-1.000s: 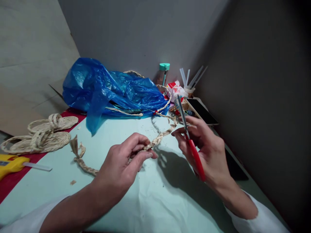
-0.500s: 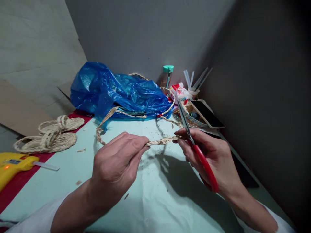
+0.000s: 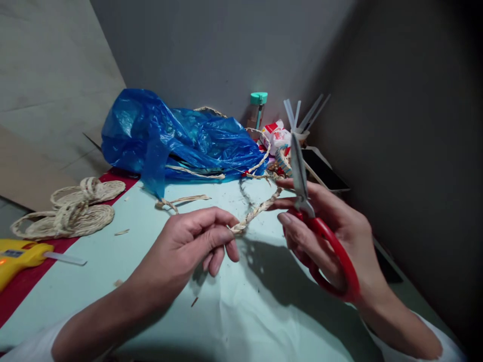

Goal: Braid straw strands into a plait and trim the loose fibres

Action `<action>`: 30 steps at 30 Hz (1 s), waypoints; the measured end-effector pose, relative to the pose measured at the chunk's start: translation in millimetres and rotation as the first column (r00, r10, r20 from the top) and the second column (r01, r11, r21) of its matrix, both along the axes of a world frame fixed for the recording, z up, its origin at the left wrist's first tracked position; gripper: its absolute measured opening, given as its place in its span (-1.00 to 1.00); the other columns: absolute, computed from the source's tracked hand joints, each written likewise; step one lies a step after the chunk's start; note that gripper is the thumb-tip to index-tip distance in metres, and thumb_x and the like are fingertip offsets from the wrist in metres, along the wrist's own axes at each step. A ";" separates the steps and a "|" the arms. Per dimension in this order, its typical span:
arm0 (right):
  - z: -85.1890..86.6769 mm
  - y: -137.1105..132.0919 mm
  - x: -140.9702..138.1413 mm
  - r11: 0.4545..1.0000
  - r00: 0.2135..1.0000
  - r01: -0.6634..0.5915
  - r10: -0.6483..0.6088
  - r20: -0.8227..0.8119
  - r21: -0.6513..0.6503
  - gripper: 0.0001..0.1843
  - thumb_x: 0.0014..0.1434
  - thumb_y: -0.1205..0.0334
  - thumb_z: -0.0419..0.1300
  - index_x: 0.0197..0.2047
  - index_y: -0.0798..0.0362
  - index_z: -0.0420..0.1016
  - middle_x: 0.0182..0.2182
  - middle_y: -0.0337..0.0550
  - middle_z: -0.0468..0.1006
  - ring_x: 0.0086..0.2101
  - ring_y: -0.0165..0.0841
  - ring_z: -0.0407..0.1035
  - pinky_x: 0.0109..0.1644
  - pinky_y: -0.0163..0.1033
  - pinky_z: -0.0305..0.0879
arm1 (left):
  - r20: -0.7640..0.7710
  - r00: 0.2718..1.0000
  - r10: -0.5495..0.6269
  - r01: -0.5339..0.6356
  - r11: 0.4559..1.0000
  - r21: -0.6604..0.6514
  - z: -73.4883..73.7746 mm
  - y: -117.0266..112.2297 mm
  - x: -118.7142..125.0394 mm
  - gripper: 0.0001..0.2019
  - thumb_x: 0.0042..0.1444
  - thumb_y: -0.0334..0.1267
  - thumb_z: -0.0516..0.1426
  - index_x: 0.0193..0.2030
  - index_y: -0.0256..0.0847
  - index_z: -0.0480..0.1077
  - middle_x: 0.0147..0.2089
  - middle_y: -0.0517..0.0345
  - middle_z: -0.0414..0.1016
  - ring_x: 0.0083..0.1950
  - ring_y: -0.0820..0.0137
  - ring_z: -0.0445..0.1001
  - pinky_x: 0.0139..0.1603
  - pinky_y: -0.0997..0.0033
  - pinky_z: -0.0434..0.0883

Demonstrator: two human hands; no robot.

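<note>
Between thumb and fingers, my left hand [image 3: 196,244] pinches a braided straw cord [image 3: 254,213] above the pale green tabletop [image 3: 158,311]. The cord runs up to the right, passing by the fingers of my right hand [image 3: 328,226]. Red-handled scissors [image 3: 341,254] are held in that right hand, their blades pointing up and away from me. The right fingertips are spread near the cord; whether they touch it I cannot tell. A loose straw end [image 3: 192,199] lies beyond my left hand.
A blue plastic bag [image 3: 181,141] lies at the back. Woven straw sandals [image 3: 81,211] and a yellow glue gun [image 3: 26,256] are on the left. At the back right are a green-lidded jar [image 3: 258,108], a cup of glue sticks [image 3: 300,133] and a phone-like dark-screened device [image 3: 324,171].
My right hand has loosened its pinch on the cord and turned the scissors more upright. My left fingers have rolled partly open around the cord, and the straw end has dropped to the table.
</note>
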State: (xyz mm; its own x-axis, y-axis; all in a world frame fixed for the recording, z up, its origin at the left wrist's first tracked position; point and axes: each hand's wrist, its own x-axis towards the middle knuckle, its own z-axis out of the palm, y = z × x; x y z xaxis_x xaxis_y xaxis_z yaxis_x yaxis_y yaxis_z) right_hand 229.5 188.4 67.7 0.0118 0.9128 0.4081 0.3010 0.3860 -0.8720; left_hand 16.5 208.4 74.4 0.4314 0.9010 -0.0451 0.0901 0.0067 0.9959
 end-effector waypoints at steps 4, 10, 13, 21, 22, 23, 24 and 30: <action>2.7 -4.1 -9.5 0.970 0.975 -0.205 0.192 -0.112 -0.129 -0.57 0.20 0.29 0.28 0.13 -0.02 0.36 -0.36 -0.26 0.55 -0.64 -0.57 0.21 -0.64 -0.41 0.17 | 0.117 0.992 -0.036 0.053 0.988 -0.143 -3.8 -0.3 7.2 -0.83 0.24 -0.33 0.14 -0.06 -0.10 0.28 -0.47 0.27 0.59 -0.61 0.56 0.34 -0.52 0.57 0.26; 0.3 -7.1 -20.5 0.958 0.958 -0.246 0.218 -0.184 -0.150 -0.59 0.19 0.31 0.31 0.07 0.00 0.32 -0.41 -0.31 0.49 -0.55 -0.53 0.29 -0.52 -0.41 0.28 | 0.161 0.986 -0.051 0.080 0.981 -0.179 -8.3 -1.2 13.7 -0.72 0.12 -0.45 0.19 -0.11 -0.11 0.21 -0.46 0.29 0.59 -0.60 0.53 0.41 -0.53 0.56 0.28; -4.9 -7.3 -21.4 0.965 0.959 -0.228 0.199 -0.202 -0.132 -0.57 0.19 0.31 0.33 0.07 -0.05 0.30 -0.41 -0.35 0.46 -0.54 -0.55 0.29 -0.53 -0.43 0.25 | 0.140 0.988 -0.064 0.085 0.985 -0.152 -10.5 -1.9 12.5 -0.81 0.22 -0.38 0.16 -0.09 -0.12 0.23 -0.43 0.29 0.58 -0.57 0.54 0.43 -0.47 0.54 0.31; -18.3 -10.1 -29.9 0.993 0.981 -0.107 0.099 -0.167 -0.042 -0.58 0.18 0.37 0.31 0.03 -0.06 0.25 -0.36 -0.34 0.48 -0.44 -0.49 0.42 -0.37 -0.39 0.39 | 0.104 0.993 -0.049 0.063 0.989 -0.135 -14.5 -2.3 12.1 -0.94 0.32 -0.26 0.10 -0.13 -0.16 0.33 -0.39 0.26 0.54 -0.53 0.56 0.40 -0.43 0.52 0.29; -19.1 -10.5 -30.7 0.995 0.983 -0.094 0.089 -0.158 -0.025 -0.59 0.18 0.37 0.31 0.01 -0.06 0.25 -0.36 -0.34 0.48 -0.43 -0.49 0.42 -0.36 -0.39 0.41 | 0.101 0.994 -0.044 0.057 0.989 -0.135 -14.3 -2.5 12.5 -0.95 0.32 -0.26 0.10 -0.14 -0.16 0.33 -0.40 0.26 0.54 -0.54 0.56 0.40 -0.43 0.52 0.29; -19.7 -10.9 -31.3 0.997 0.986 -0.081 0.079 -0.149 -0.011 -0.60 0.17 0.38 0.31 0.00 -0.06 0.25 -0.36 -0.34 0.47 -0.43 -0.48 0.42 -0.35 -0.38 0.41 | 0.100 0.994 -0.040 0.053 0.990 -0.134 -14.0 -2.7 12.9 -0.95 0.32 -0.27 0.10 -0.16 -0.17 0.34 -0.40 0.26 0.54 -0.54 0.56 0.40 -0.43 0.52 0.28; -20.3 -11.3 -31.7 0.997 0.988 -0.071 0.070 -0.138 -0.004 -0.60 0.18 0.38 0.30 0.00 -0.06 0.25 -0.36 -0.34 0.47 -0.43 -0.48 0.42 -0.35 -0.38 0.42 | 0.101 0.994 -0.038 0.051 0.990 -0.133 -13.9 -2.9 13.2 -0.95 0.31 -0.27 0.10 -0.17 -0.17 0.34 -0.41 0.26 0.53 -0.54 0.56 0.40 -0.43 0.52 0.28; -23.5 -13.2 -33.1 0.994 0.995 -0.074 0.079 -0.062 0.085 -0.65 0.22 0.41 0.23 -0.01 -0.06 0.23 -0.34 -0.31 0.47 -0.42 -0.47 0.40 -0.39 -0.38 0.39 | 0.134 0.991 -0.019 0.039 0.988 -0.147 -15.3 -3.6 13.2 -0.96 0.30 -0.28 0.11 -0.20 -0.17 0.36 -0.42 0.28 0.52 -0.56 0.57 0.39 -0.46 0.53 0.25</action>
State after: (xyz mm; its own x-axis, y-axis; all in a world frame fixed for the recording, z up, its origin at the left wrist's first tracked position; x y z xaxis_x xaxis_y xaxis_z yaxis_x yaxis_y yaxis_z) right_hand 196.4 175.2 44.2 -0.0279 0.8752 0.4830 0.2114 0.4774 -0.8529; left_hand 29.8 204.8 59.1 0.4687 0.8753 -0.1190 -0.0391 0.1552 0.9871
